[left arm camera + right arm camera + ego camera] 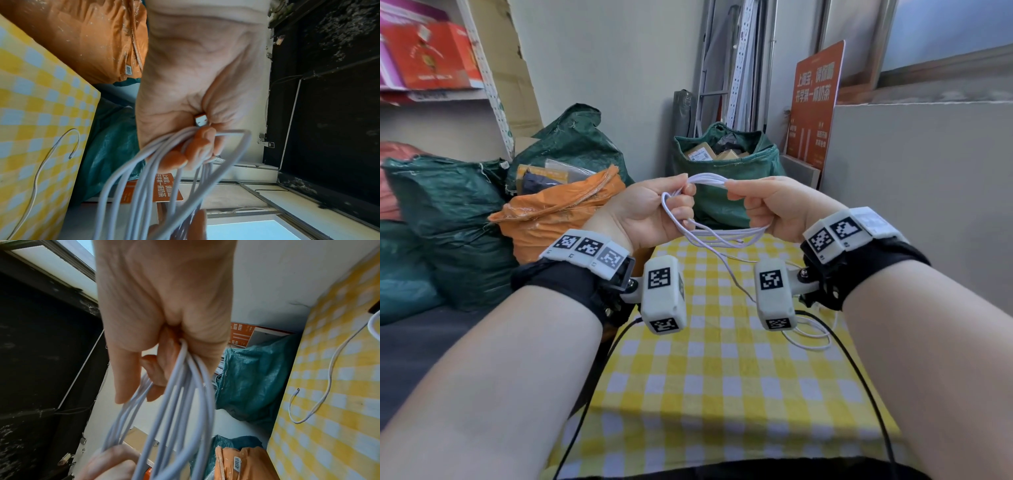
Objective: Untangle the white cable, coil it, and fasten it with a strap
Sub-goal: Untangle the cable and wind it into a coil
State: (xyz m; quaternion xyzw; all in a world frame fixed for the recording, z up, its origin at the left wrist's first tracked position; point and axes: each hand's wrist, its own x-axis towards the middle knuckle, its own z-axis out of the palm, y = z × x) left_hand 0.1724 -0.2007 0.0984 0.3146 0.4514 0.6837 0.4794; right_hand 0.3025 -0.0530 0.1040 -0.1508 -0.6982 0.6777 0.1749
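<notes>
Both hands hold the coiled cable above the checked desk. Left hand and right hand fingers curl around the loops; a thin strand, possibly the strap, trails onto the desk.

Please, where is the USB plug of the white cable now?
In the left wrist view, the USB plug sticks out of the left hand, between palm and curled fingers, just above the white cable loops.

Left hand hides most of the plug.
</notes>
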